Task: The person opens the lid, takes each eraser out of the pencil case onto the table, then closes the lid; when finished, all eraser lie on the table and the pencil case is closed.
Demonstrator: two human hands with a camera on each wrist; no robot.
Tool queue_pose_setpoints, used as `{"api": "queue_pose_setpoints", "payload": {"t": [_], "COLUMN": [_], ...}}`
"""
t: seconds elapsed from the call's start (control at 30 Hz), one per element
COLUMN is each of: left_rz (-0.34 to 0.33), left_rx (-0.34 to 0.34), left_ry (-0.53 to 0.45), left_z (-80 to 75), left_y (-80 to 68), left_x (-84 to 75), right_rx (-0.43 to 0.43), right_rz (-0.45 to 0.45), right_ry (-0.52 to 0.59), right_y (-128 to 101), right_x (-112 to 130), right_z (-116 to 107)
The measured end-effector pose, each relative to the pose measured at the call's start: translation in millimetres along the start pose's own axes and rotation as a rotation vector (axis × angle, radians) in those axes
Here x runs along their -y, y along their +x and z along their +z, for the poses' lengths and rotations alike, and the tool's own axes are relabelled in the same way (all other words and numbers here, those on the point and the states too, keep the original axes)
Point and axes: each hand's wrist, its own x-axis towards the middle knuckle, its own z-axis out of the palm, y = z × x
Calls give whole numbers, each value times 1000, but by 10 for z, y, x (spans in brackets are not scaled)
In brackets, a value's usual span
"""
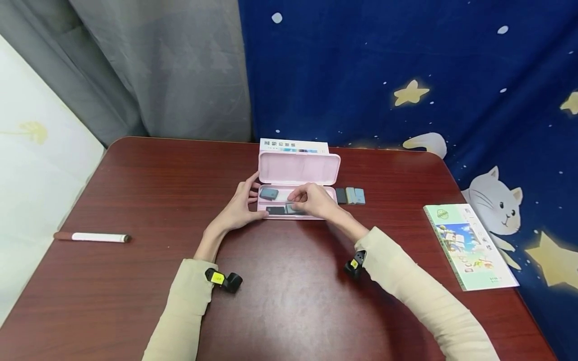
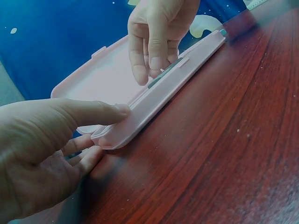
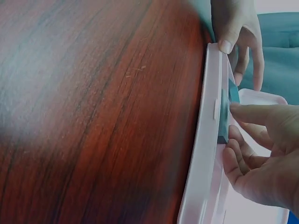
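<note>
Left hand [image 1: 238,208] grips the pink case [image 1: 298,170] at nine o'clock — right hand [image 1: 313,199] pinches a grey block [image 1: 294,209]; seat it flat, gently.

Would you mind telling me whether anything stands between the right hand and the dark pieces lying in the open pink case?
Nothing visible does. The pink case lies open with its lid tilted back, and the right hand already reaches into the tray, fingertips at a dark piece by the front wall. The left hand only grips the case's left end.
</note>
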Motion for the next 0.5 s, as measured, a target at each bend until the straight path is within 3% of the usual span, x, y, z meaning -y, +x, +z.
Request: {"api": "queue_pose_setpoints", "payload": {"t": [0.3, 0.5], "left_rz": [-13, -6], "left_rx": [-5, 0], "left_ry": [-4, -2], "left_z": [11, 10], "left_y": [-7, 6], "left_x": [-10, -12], "right_rx": [48, 45], "right_rz": [-123, -108], "right_ry": [-128, -169], "right_y": [-5, -5], "right_x": [70, 95], "right_z": [13, 16]}}
